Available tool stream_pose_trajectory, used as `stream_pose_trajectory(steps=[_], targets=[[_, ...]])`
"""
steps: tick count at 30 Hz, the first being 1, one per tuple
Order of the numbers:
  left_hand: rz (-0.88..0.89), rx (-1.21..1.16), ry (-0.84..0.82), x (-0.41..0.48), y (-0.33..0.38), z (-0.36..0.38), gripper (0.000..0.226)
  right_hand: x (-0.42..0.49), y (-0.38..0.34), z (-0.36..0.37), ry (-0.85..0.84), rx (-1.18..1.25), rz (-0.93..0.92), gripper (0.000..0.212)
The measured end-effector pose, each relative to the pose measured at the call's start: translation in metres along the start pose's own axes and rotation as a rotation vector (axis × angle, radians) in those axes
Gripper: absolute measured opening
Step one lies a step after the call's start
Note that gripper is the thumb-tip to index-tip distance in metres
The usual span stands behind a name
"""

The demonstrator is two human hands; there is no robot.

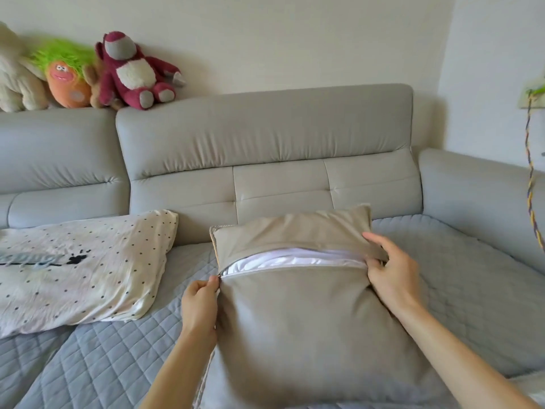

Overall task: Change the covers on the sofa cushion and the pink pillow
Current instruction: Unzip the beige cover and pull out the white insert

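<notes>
A beige sofa cushion (309, 320) lies on the sofa seat in front of me. Its zipper runs across the cover and stands wide open, showing the white inner pad (295, 259). My left hand (200, 299) pinches the zipper pull at the opening's left end. My right hand (389, 267) grips the cover fabric at the opening's right end. A pale pillow with black dots and a dark print (79, 270) lies to the left on the seat, untouched.
The grey sofa backrest (265, 137) rises behind the cushion, and a quilted blue-grey seat cover (112, 358) spreads under everything. Three plush toys (132, 72) sit on the backrest at top left. A braided cord (530, 184) hangs at the right edge.
</notes>
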State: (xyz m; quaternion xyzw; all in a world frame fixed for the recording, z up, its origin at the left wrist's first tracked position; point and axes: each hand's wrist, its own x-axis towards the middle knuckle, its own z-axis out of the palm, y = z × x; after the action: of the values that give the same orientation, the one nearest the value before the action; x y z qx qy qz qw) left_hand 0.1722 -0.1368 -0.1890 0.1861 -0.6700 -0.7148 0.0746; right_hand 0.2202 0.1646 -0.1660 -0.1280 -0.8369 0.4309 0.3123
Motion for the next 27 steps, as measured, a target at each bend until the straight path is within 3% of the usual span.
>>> stream_pose_trajectory(steps=[3, 6, 7, 9, 13, 16, 19, 27], targets=[[0.109, 0.128, -0.022, -0.025, 0.009, -0.003, 0.030, 0.045, -0.011, -0.007, -0.095, -0.140, -0.051, 0.034], [0.198, 0.471, -0.299, -0.053, 0.002, -0.016, 0.026, 0.068, -0.017, -0.014, -0.174, -0.529, 0.006, 0.030], [0.259, 0.648, -0.346, -0.055, 0.000, -0.019, 0.022, 0.063, -0.021, -0.011, -0.185, -0.545, -0.020, 0.029], [0.413, 0.833, -0.337, -0.055, 0.000, -0.019, 0.036, 0.033, -0.028, 0.004, -0.231, -0.394, -0.145, 0.030], [0.358, 0.795, -0.297, -0.054, 0.000, 0.000, 0.068, -0.038, -0.023, 0.033, -0.301, -0.461, -0.441, 0.055], [0.331, 0.719, -0.276, -0.053, -0.012, 0.010, 0.069, -0.049, -0.007, 0.025, -0.174, -0.383, -0.580, 0.050], [0.379, 0.619, -0.206, -0.044, -0.012, 0.029, 0.062, -0.053, 0.001, 0.019, -0.206, -0.332, -0.722, 0.049], [0.372, 0.823, -0.160, -0.009, -0.007, 0.066, 0.065, -0.037, -0.004, 0.025, -0.289, -0.330, -0.635, 0.038]])
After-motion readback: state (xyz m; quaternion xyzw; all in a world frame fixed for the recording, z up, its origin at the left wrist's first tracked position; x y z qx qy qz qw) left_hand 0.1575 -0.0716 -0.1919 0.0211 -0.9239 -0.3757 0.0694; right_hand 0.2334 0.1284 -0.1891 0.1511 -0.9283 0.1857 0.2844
